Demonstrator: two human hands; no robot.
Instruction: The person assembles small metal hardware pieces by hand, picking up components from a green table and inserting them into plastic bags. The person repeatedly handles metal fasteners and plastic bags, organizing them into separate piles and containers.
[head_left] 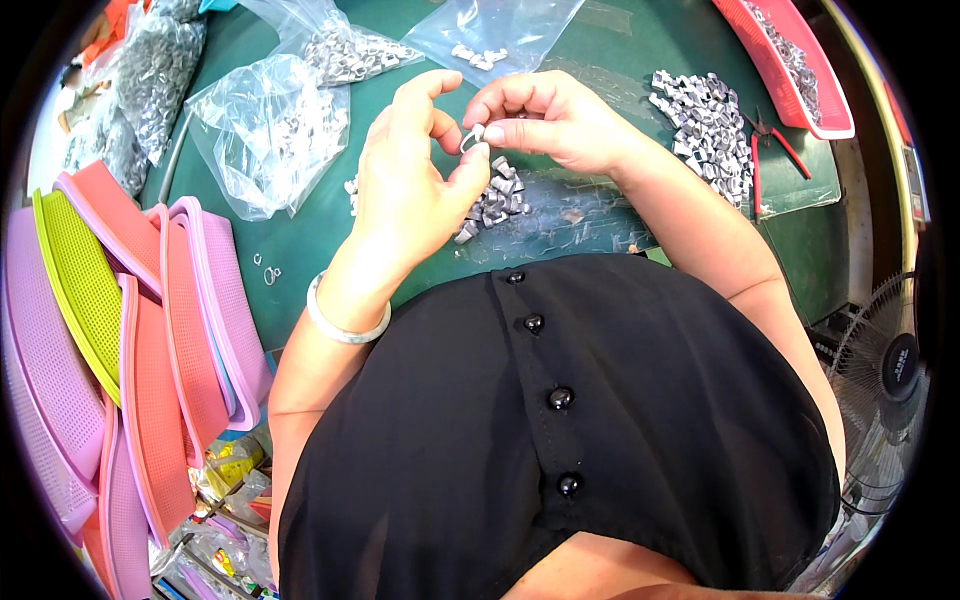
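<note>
My left hand (410, 185) and my right hand (545, 120) meet above a green table (300, 250). Between their fingertips they pinch one small silver metal piece (472, 137). Just below the hands lies a small heap of similar grey metal pieces (495, 195). A silver bangle (345, 325) circles my left wrist. My black buttoned top fills the lower middle of the view.
A bigger heap of metal pieces (705, 125) lies at the right beside red-handled pliers (775, 150) and a red tray (800, 65). Clear plastic bags (270, 125) with metal parts lie at the back left. Pink, coral and green mesh trays (130, 330) stack at the left. A fan (885, 375) stands at the right.
</note>
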